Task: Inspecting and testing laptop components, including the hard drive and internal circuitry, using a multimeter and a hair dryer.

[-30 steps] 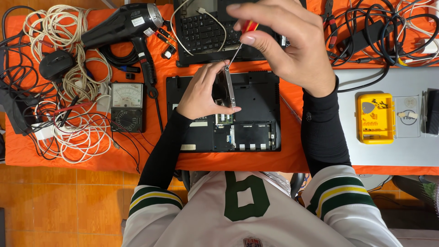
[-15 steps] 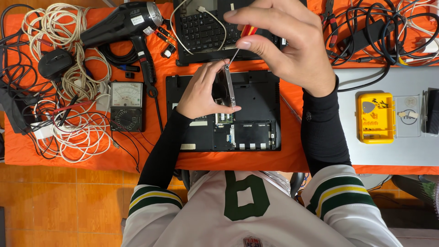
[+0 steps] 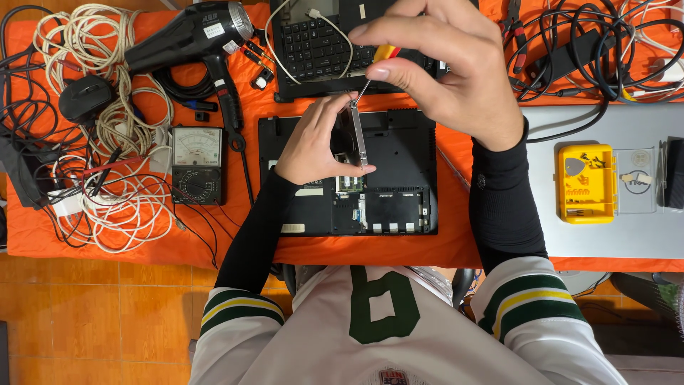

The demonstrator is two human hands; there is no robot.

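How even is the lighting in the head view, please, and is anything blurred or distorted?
Head view: light is soft and even, with faint shadows under the hands; the laptop base and meter are sharp; the right hand, nearest the lens, looks oversized; no glare on the yellow case.

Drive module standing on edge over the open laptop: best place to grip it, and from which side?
Grip the drive module by its long thin edges near mid-length, coming from the left, as the left hand does. It stands on edge over the laptop base; the top end stays free for the screwdriver in the right hand.
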